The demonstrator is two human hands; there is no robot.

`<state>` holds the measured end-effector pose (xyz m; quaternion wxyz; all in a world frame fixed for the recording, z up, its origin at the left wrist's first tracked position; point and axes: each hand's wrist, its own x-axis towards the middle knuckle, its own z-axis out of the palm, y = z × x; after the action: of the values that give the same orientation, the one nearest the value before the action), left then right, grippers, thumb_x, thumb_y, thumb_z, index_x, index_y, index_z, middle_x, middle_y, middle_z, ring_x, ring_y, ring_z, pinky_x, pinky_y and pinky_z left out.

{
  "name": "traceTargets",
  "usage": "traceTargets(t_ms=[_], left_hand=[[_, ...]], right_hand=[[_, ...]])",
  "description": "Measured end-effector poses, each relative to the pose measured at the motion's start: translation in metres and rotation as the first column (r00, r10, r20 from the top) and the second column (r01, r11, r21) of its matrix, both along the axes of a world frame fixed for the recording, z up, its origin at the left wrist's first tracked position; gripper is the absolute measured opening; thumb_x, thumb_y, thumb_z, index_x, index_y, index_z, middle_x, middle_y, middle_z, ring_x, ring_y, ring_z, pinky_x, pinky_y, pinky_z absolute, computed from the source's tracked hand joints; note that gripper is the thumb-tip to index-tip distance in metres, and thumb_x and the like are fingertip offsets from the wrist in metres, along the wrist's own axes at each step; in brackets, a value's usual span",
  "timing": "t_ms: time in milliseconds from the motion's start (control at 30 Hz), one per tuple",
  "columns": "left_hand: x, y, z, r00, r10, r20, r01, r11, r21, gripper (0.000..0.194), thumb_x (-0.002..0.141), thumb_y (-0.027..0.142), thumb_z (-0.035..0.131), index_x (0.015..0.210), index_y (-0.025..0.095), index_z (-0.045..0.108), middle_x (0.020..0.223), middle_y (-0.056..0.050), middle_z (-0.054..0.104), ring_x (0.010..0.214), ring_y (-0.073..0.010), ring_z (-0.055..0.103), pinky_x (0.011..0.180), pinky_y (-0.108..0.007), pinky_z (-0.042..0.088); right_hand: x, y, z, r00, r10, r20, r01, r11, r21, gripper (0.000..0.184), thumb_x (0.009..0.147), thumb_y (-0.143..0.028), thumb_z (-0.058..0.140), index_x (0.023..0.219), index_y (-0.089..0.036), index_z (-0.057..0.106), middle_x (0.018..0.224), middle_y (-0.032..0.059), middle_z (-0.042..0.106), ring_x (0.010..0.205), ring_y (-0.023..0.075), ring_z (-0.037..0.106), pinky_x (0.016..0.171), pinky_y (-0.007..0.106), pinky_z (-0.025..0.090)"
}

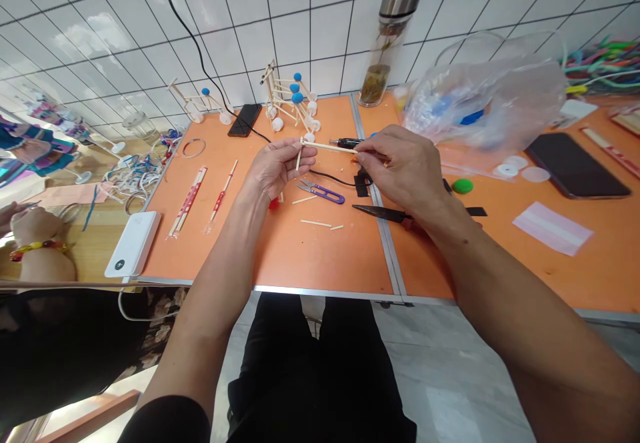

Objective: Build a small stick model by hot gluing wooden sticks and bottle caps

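My left hand [280, 169] is shut on a small assembly of thin wooden sticks [325, 146], with one stick pointing to the right and a short one hanging down. My right hand [400, 169] pinches near the stick's right end and holds a slim black corded tool [345, 143], whose tip is partly hidden by my fingers. Below my hands lie purple-handled scissors [323, 193] and several wooden stick offcuts [315, 224]. Long black-handled shears [380, 213] pass under my right wrist.
The orange table [300, 256] holds two stick models with blue balls [287, 99], wrapped chopsticks [187, 201], a white power bank [133, 244], a phone [245, 119], a glass bottle [390, 46], a plastic bag [485, 99] and a tablet [577, 165]. A co-worker's braceleted arm [37, 249] is at left.
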<state>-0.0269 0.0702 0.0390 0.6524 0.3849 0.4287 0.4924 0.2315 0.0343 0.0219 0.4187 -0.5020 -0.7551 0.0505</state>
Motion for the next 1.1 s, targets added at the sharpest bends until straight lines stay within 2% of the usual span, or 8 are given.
traceTargets(t_ms=[467, 867, 1100], left_hand=[[0.0015, -0.0012, 0.0003, 1.000, -0.002, -0.007, 0.002, 1.000, -0.003, 0.013, 0.107, 0.013, 0.069, 0.099, 0.013, 0.079, 0.090, -0.009, 0.088, 0.073, -0.0129, 0.084, 0.075, -0.020, 0.065], [0.0028, -0.0021, 0.0032, 1.000, 0.010, -0.027, -0.011, 0.999, -0.052, 0.018, 0.108, 0.018, 0.069, 0.095, 0.012, 0.080, 0.092, -0.012, 0.089, 0.073, -0.0136, 0.083, 0.083, -0.023, 0.067], [0.0045, -0.0028, 0.0068, 1.000, 0.003, -0.008, -0.004, 0.997, -0.083, 0.022, 0.109, 0.017, 0.066, 0.092, 0.011, 0.078, 0.086, -0.011, 0.087, 0.071, -0.0142, 0.083, 0.075, -0.021, 0.065]], right_hand=[[-0.0021, 0.0015, -0.0032, 0.995, -0.060, 0.078, 0.057, 0.998, 0.037, 0.021, 0.105, -0.031, 0.064, 0.103, -0.031, 0.085, 0.108, 0.0097, 0.082, 0.103, 0.0328, 0.075, 0.077, 0.045, 0.049], [-0.0020, 0.0016, -0.0030, 0.996, -0.036, 0.081, 0.035, 0.999, 0.012, 0.020, 0.103, -0.028, 0.064, 0.103, -0.031, 0.084, 0.112, 0.0095, 0.083, 0.106, 0.0332, 0.076, 0.079, 0.046, 0.051], [-0.0018, 0.0017, -0.0034, 0.995, -0.042, 0.091, 0.041, 0.999, 0.014, 0.020, 0.103, -0.027, 0.064, 0.103, -0.031, 0.084, 0.112, 0.0094, 0.083, 0.104, 0.0332, 0.076, 0.078, 0.047, 0.050]])
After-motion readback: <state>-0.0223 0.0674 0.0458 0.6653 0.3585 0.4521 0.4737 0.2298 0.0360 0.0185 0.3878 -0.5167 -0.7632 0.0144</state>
